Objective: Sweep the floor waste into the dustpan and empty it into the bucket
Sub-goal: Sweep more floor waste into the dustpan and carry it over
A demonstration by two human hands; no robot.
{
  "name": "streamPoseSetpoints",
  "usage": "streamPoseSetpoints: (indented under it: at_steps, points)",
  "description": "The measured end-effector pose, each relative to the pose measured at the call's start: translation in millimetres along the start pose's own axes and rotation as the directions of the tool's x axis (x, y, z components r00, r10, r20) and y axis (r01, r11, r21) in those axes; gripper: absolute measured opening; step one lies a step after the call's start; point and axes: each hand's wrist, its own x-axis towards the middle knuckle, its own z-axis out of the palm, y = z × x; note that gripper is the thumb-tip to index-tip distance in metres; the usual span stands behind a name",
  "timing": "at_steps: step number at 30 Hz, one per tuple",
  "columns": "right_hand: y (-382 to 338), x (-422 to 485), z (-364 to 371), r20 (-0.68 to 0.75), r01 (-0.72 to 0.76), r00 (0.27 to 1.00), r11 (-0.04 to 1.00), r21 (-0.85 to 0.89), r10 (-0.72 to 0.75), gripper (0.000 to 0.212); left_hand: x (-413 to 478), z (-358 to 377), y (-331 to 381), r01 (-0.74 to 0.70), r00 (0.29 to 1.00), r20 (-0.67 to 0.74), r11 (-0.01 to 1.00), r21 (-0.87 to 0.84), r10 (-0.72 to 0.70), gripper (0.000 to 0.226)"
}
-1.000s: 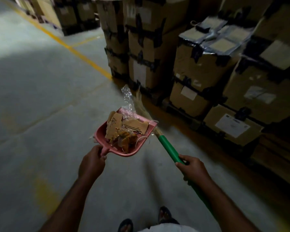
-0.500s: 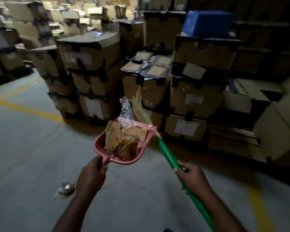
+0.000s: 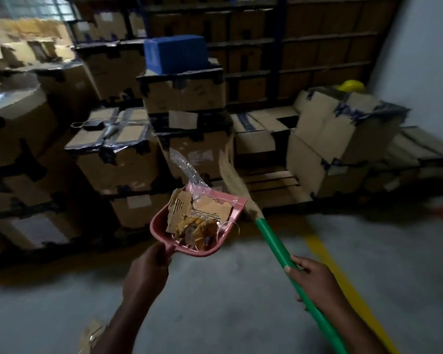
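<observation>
Concrete floor (image 3: 215,302), yellow line (image 3: 325,254), stacked cardboard boxes (image 3: 118,159), dark shelving (image 3: 317,47), loaded dustpan (image 3: 157,224)

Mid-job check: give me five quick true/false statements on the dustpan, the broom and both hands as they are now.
1. The left hand holds the pink dustpan by its handle. True.
2. The dustpan is empty. False: cardboard scraps and plastic wrap fill it.
3. The right hand grips the broom on its green handle. True.
4. The bristles rest on the floor. False: they are raised, pointing up beside the dustpan.
5. A blue box sits on top of stacked cardboard boxes. True.
</observation>
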Motion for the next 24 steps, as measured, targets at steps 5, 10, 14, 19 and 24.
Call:
streamPoseSetpoints:
  at_steps: [5, 10, 14, 19, 24]
  points:
    - [29.7, 17.2, -68.2, -0.113, -0.043, 0.993, 0.998, 0.034, 0.047, 0.042, 21.5, 54.0, 72.8, -0.089, 0.991, 0.099, 0.996, -0.009, 0.089, 0.021]
    - [54.1, 45.3, -137.8, -0.197, -0.08, 0.977, 0.996, 0.044, 0.087, 0.04, 40.1, 115.0, 149.8, -0.195, 0.971, 0.142, 0.981, -0.012, 0.194, 0.019]
    - [71.7, 74.5, -190.0, -0.227, -0.118, 0.965, 0.991, 0.069, 0.131, 0.043, 51.2, 155.3, 205.8, -0.265, 0.951, 0.167, 0.964, 0.01, 0.26, 0.011]
    - [89.0, 106.9, -248.3, -0.275, -0.127, 0.95, 0.987, 0.094, 0.148, 0.037, 63.7, 206.5, 276.6, -0.329, 0.921, 0.211, 0.944, -0.032, 0.328, 0.015]
    - [109.0, 133.9, -295.8, -0.296, -0.176, 0.932, 0.976, 0.128, 0.207, 0.042, 79.8, 263.9, 340.3, -0.393, 0.874, 0.294, 0.918, -0.043, 0.388, 0.027]
